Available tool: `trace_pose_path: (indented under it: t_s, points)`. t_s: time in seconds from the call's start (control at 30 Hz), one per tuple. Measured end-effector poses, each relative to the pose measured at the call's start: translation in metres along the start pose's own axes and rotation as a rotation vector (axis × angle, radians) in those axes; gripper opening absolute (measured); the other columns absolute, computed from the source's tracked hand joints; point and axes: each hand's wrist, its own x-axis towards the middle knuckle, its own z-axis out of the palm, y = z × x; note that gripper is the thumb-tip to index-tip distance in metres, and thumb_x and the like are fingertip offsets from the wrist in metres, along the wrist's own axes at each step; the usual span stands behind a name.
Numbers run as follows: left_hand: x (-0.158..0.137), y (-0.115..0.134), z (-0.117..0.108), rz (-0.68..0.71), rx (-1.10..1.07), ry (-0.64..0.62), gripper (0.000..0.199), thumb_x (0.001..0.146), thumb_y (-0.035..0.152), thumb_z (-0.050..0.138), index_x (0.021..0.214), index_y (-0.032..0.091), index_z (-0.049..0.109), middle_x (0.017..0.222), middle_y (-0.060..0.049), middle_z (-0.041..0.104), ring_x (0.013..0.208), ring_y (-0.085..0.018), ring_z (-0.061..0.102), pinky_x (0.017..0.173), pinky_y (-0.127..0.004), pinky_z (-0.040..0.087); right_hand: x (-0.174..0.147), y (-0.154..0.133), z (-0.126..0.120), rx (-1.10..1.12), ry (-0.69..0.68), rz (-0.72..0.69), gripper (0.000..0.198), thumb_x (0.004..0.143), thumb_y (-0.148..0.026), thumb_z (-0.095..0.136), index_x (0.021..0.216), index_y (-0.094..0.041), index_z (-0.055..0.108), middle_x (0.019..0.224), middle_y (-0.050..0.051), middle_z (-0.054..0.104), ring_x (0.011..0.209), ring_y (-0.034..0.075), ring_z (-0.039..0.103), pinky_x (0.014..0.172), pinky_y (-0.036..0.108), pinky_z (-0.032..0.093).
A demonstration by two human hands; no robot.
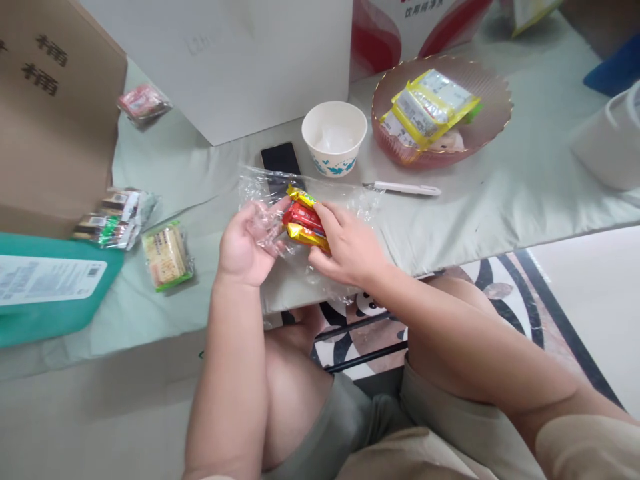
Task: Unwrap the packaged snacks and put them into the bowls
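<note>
Between the right hand's (345, 243) fingers, snack packets (304, 223) are clamped; the left hand (249, 243) touches a clear bag (255, 183) (whether its fingers grip, one cannot tell), a cup (332, 160) beyond the fingertips.

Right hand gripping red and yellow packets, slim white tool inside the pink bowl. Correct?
Not quite: the head view shows the slim white tool on the tablecloth, outside the pink bowl. The right hand does grip the red and yellow packets.

Glossy red and yellow packets (304, 217), side by side between the hands (349, 248); crumpled clear plastic (254, 182) around them
</note>
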Motion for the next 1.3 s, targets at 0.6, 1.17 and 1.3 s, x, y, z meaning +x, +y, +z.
trace_pose_path:
  t_s: [0.6, 1.17, 1.3]
  points:
    - [0.015, -0.022, 0.042, 0.065, -0.158, -0.048, 0.033, 0.103, 0.032, 0.036, 0.107, 0.021, 0.067, 0.126, -0.01, 0.074, 0.127, -0.027, 0.067, 0.093, -0.043, 0.062, 0.019, 0.001, 0.02, 1.497, -0.037, 0.452, 0.054, 0.073, -0.049, 0.072, 0.118, -0.025, 0.052, 0.123, 0.01, 0.075, 0.111, 0.029, 0.075, 0.095, 0.048, 0.065]
    - [-0.007, -0.012, 0.039, -0.041, -0.542, -0.114, 0.043, 0.108, 0.027, 0.031, 0.106, 0.024, 0.073, 0.142, -0.004, 0.069, 0.135, -0.02, 0.062, 0.074, -0.023, 0.061, 0.018, -0.006, 0.015, 1.887, -0.148, 0.763, 0.016, 0.084, -0.015, 0.07, 0.099, -0.018, 0.067, 0.076, 0.0, 0.077, 0.061, 0.015, 0.071, 0.065, 0.028, 0.064]
    - [-0.003, -0.005, 0.027, -0.01, -0.642, -0.075, 0.044, 0.107, 0.027, 0.033, 0.088, 0.022, 0.072, 0.135, -0.007, 0.074, 0.128, -0.021, 0.067, 0.061, -0.02, 0.054, 0.021, -0.004, 0.008, 1.852, -0.043, 0.888, 0.01, 0.086, -0.013, 0.063, 0.095, -0.018, 0.066, 0.071, 0.0, 0.075, 0.059, 0.015, 0.07, 0.064, 0.027, 0.063]
